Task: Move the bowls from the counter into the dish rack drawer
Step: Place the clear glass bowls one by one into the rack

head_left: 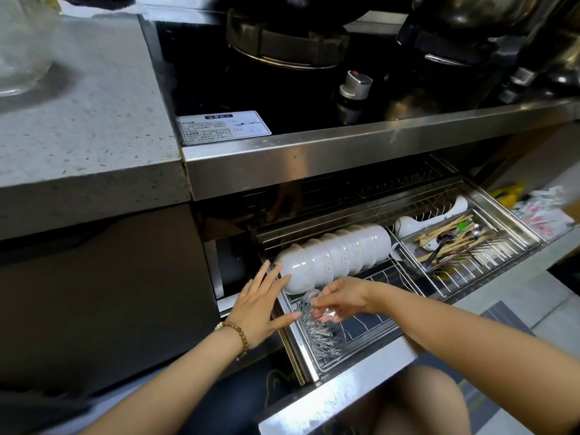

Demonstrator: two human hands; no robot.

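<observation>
Desk (78, 127): at far left we see a grey speckled stone top, matte and bare on its near part, with a blurred clear vessel (18, 58) at its far-left corner; we cannot tell what it is.

Left hand (260, 306): our left grip is spread flat, fingers straight, holding nothing. Its fingertips lie against the near-left end of the white bowls and its thumb reaches toward the glass bowl. A wooden bead bracelet (235, 334) circles the wrist.

White bowls (335, 255): a row of glossy ceramic bowls with speckled rims lies nested on its side in the far-left part of the drawer, its long axis running from near-left to far-right.

Glass bowl (317, 328): clear cut glass with ribbed, spiky facets, standing on edge in the near-left corner of the rack, just near of the white row.

Right hand (342, 298): our right grip is loosely closed over the glass bowl's upper rim, fingers curled.

Key relation: the glass bowl sits directly under the right grip, with the left hand just beside it on the left; we judge the right hand governs the setting-down.

Dish rack drawer (489, 271): pulled-out stainless steel, with wire tines, shiny and hard.

Cutlery tray (455, 240): at the right, holding chopsticks and spoons.
</observation>
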